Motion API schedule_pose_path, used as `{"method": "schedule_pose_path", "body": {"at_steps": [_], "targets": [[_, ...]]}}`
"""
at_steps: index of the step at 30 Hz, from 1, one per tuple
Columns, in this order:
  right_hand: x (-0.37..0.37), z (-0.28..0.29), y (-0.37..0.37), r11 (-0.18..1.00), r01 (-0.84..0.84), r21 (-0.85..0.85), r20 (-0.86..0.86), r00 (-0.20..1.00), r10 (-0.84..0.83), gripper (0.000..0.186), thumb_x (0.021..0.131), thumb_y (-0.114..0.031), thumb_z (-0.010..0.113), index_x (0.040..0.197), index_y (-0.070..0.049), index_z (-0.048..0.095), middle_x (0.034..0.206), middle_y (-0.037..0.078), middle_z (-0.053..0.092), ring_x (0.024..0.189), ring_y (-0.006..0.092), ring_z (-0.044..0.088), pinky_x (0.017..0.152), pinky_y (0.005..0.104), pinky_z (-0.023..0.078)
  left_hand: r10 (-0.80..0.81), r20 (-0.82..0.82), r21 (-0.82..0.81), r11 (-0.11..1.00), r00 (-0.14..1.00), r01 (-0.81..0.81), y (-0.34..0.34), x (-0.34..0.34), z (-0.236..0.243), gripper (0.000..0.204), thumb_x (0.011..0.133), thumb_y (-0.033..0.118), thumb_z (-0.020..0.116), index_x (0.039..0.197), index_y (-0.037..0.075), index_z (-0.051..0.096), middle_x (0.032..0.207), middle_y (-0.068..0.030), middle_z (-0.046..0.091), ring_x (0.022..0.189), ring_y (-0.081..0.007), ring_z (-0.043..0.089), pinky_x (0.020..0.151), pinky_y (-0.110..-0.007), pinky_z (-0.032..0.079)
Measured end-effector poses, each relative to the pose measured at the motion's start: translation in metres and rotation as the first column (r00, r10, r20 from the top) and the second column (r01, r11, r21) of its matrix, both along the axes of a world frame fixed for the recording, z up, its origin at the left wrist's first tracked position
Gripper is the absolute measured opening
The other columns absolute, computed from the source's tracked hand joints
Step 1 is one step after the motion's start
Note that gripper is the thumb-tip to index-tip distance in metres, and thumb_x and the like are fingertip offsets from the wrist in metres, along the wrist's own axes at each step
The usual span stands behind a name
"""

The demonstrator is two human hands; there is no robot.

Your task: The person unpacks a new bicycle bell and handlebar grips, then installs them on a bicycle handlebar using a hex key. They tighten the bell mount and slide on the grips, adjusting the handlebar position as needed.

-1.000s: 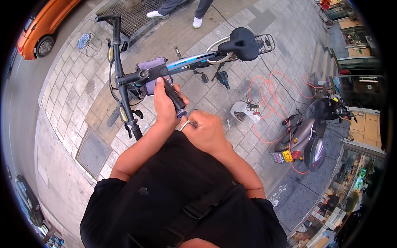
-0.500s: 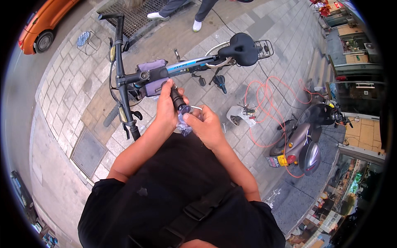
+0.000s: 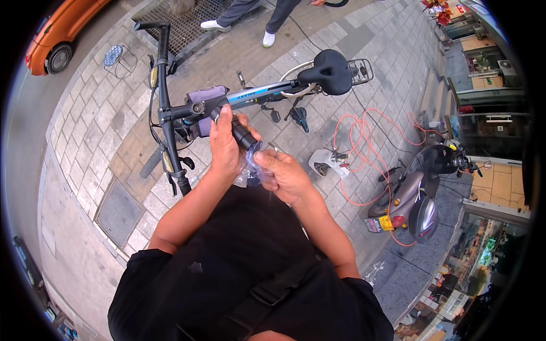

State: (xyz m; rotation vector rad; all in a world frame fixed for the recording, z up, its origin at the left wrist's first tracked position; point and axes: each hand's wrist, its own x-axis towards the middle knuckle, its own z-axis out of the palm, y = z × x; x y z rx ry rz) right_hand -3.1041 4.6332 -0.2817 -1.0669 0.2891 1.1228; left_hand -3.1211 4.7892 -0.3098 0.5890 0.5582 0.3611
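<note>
My left hand (image 3: 224, 142) grips a black cylindrical part (image 3: 243, 133) just below the bicycle's stem (image 3: 198, 110). My right hand (image 3: 284, 173) is closed on a crumpled translucent purplish plastic wrap (image 3: 254, 170) at that part's lower end, with a thin silver tool (image 3: 273, 150), like a hex key, among its fingers. The bicycle's black handlebar (image 3: 162, 74) runs to the left of my hands, a lilac pouch (image 3: 205, 97) hangs under the blue and black frame (image 3: 261, 92), and the black saddle (image 3: 327, 74) is to the upper right.
A scooter (image 3: 406, 199) stands at right beside shop fronts (image 3: 489, 119). A coiled orange hose (image 3: 359, 133) and white container of tools (image 3: 327, 162) lie on the pavement (image 3: 122, 142). A stool (image 3: 114, 55), another person's legs (image 3: 244, 17) and an orange car (image 3: 45, 48) are farther off.
The purplish plastic came into sight at the cylinder's end. My right hand has moved from low on the silver tool up onto the plastic. My left hand keeps its grip.
</note>
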Motion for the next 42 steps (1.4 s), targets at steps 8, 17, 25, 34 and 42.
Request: {"method": "schedule_pose_path", "body": {"at_steps": [8, 17, 25, 34, 42], "targets": [[0.03, 0.001, 0.007, 0.958, -0.13, -0.255, 0.111, 0.981, 0.162, 0.011, 0.089, -0.015, 0.065, 0.083, -0.006, 0.062, 0.064, -0.003, 0.054, 0.047, 0.0065, 0.044, 0.045, 0.0257, 0.034, -0.006, 0.128, 0.281, 0.959, 0.992, -0.031, -0.003, 0.004, 0.001, 0.037, 0.112, 0.027, 0.053, 0.138, 0.007, 0.037, 0.097, -0.0115, 0.058, 0.06, -0.025, 0.066, 0.058, -0.038, 0.058], [-0.003, -0.011, 0.016, 0.636, 0.351, -0.687, 0.697, 0.068, 0.714, 0.017, 0.082, -0.016, 0.064, 0.087, -0.001, 0.071, 0.075, 0.022, 0.071, 0.069, 0.0404, 0.07, 0.062, 0.0481, 0.054, 0.019, 0.037, 0.527, 0.849, 0.999, -0.036, -0.02, -0.01, -0.037, 0.048, 0.109, 0.026, 0.062, 0.142, 0.006, 0.033, 0.093, -0.0052, 0.055, 0.064, -0.0124, 0.059, 0.061, -0.031, 0.054], [0.001, -0.04, 0.005, 0.981, 0.017, -0.193, 0.585, 0.805, 0.101, 0.01, 0.09, -0.011, 0.063, 0.082, -0.008, 0.056, 0.071, 0.007, 0.062, 0.057, 0.016, 0.059, 0.054, 0.0323, 0.05, -0.09, -0.283, -0.27, 0.963, 0.955, 0.011, -0.007, -0.007, -0.033, 0.028, 0.106, 0.035, 0.06, 0.109, 0.013, 0.044, 0.082, -0.0067, 0.056, 0.069, -0.0213, 0.062, 0.052, -0.037, 0.052], [0.013, -0.032, -0.027, 0.892, 0.069, -0.446, 0.641, 0.72, 0.265, 0.016, 0.097, -0.023, 0.071, 0.095, -0.007, 0.069, 0.081, 0.005, 0.065, 0.066, 0.0167, 0.064, 0.054, 0.0301, 0.049, -0.201, -0.275, -0.675, 0.737, 0.94, -0.039, 0.011, -0.016, -0.048, 0.035, 0.102, 0.041, 0.06, 0.098, 0.008, 0.048, 0.078, -0.0036, 0.057, 0.061, -0.0149, 0.058, 0.048, -0.028, 0.047], [0.019, -0.035, -0.011, 0.815, 0.244, -0.526, 0.851, 0.151, 0.503, 0.026, 0.088, -0.015, 0.074, 0.114, -0.01, 0.072, 0.1, 0.008, 0.067, 0.081, 0.0289, 0.073, 0.068, 0.0409, 0.057, -0.033, -0.256, -0.538, 0.835, 0.966, -0.115, -0.001, 0.013, -0.079, 0.03, 0.1, 0.042, 0.061, 0.104, 0.015, 0.047, 0.079, -0.0043, 0.057, 0.062, -0.0192, 0.057, 0.049, -0.034, 0.046]]}}
